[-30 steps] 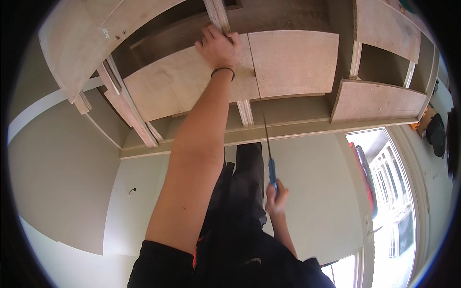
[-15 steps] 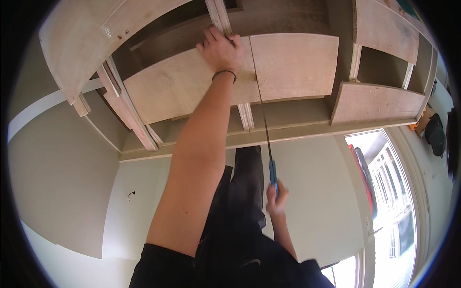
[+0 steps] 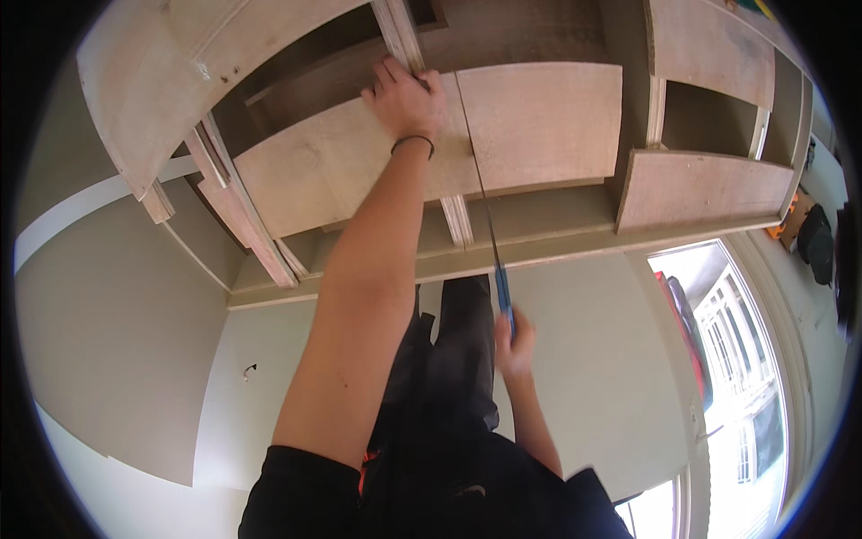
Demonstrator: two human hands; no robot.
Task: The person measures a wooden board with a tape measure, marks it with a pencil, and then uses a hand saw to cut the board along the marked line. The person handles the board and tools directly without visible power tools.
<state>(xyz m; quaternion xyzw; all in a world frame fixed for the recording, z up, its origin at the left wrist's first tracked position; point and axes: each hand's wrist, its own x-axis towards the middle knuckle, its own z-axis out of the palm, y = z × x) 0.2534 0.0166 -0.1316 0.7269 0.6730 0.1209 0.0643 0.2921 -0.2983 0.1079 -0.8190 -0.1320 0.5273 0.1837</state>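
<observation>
A wide plywood board (image 3: 548, 117) lies across the wooden frame in front of me. My left hand (image 3: 406, 101), wearing a dark wristband, presses on it with fingers curled at its far edge, beside an upright wooden strip (image 3: 397, 34). To the right of that hand, the thin blade of a handsaw (image 3: 482, 184) crosses the board from far edge to near edge, along a dark line. My right hand (image 3: 514, 346) is wrapped round the saw's blue handle (image 3: 503, 287), on the near side of the frame. Its fingers are partly blurred.
A long frame rail (image 3: 557, 251) runs along the near side. Another plywood panel (image 3: 705, 190) stands at the right, and a large curved sheet (image 3: 171, 81) hangs over the left. My dark-trousered leg (image 3: 464, 359) is close by the saw handle. A bright doorway (image 3: 732, 341) is at the right.
My right hand and the saw have moved forward, bringing the handle closer to the frame rail. My left hand keeps its hold on the board. The whole view has shifted slightly.
</observation>
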